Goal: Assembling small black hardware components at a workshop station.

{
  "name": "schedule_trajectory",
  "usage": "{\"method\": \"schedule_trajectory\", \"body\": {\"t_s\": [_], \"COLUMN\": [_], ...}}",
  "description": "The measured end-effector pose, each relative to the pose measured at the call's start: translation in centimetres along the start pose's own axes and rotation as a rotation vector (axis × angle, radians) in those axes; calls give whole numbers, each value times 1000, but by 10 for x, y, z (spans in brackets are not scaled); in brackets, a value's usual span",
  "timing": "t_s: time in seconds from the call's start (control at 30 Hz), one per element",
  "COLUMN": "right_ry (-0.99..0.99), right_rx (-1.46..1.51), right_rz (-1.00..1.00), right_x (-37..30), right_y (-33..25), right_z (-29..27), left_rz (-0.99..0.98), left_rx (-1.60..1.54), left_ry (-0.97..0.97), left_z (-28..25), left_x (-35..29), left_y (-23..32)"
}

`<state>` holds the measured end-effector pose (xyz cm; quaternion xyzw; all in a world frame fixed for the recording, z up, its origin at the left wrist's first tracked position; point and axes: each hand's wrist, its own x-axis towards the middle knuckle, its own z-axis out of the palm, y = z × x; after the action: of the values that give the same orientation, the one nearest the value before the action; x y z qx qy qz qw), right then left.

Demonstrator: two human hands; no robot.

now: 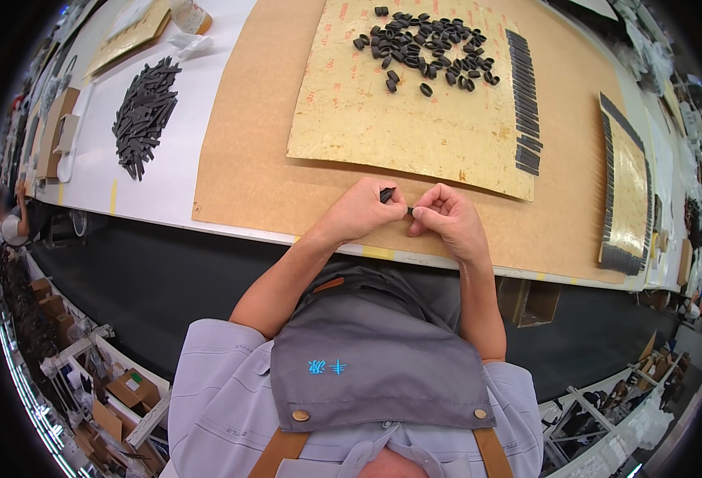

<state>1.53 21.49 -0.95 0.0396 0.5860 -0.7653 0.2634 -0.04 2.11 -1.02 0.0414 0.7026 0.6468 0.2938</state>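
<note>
My left hand (pixel 363 211) is closed around one or more small black strips (pixel 387 193), whose dark ends poke out between thumb and fingers. Close beside it, my right hand (pixel 453 221) pinches a tiny black end at the fingertips, seemingly part of a strip running between the hands. Both hands are held over the front of the brown paper sheet (pixel 247 159). Beyond them lies a yellowish board (pixel 383 143) bearing a heap of small black rings (pixel 427 48). Flat black strips (pixel 526 103) are lined up along its right edge.
To the left, a pile of loose black strips (pixel 145 111) rests on the white table (pixel 200 88). At the right is another board (pixel 627 191) edged with black strips. A container with amber contents (pixel 192 16) and a cardboard box (pixel 58 131) stand at the far left.
</note>
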Motion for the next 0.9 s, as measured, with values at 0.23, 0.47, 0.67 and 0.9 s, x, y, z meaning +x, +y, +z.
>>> {"method": "schedule_trajectory", "body": {"t_s": [0.23,0.47,0.67,0.9], "right_ry": [-2,19,4,64], "right_rx": [-14,-21,-113,-166], "right_rz": [-1,-3,-2,-20], "right_x": [-2,4,7,-9], "right_y": [2,2,-4,-2], "right_z": [-2,0,15,10], "left_rz": [-11,-2,82,188], "left_rx": [15,15,79,9], "left_ry": [5,-12,26,-45], "left_z": [3,-2,-9,8], "left_x": [-1,4,-10,-2], "left_y": [0,-1,3,-5]}}
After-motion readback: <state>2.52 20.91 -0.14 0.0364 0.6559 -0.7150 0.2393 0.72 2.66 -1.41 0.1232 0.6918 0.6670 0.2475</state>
